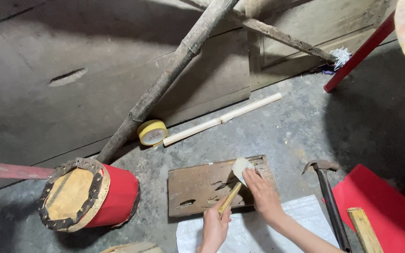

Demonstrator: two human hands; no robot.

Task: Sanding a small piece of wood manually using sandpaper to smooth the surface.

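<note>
A: What are the hands doing at the lower centre of the frame?

B: The left hand point(215, 226) is closed round a short pale stick point(230, 197), a bamboo strip by the look of it, whose far end rests on the worn wooden board point(202, 186). The right hand point(262, 193) lies flat, fingers pressing a small pale scrap point(241, 167) down on the board's upper right corner. Whether the scrap is paper or thin hide I cannot tell.

A: And the board?

B: It lies on the concrete floor point(296, 122), its near edge touching a white sheet point(301, 218) under the forearms.

A: Around it?

B: At lower left a drum with a red body point(90, 193) lies on its side, studded rim facing the camera. Above the board, a yellow roll of tape point(152, 132) stands just beside a rough slanting pole point(174, 70), with a pale bamboo length point(223, 118) next to it. At right, a claw hammer point(326, 192) lies along the edge of a red sheet point(380, 201).
</note>
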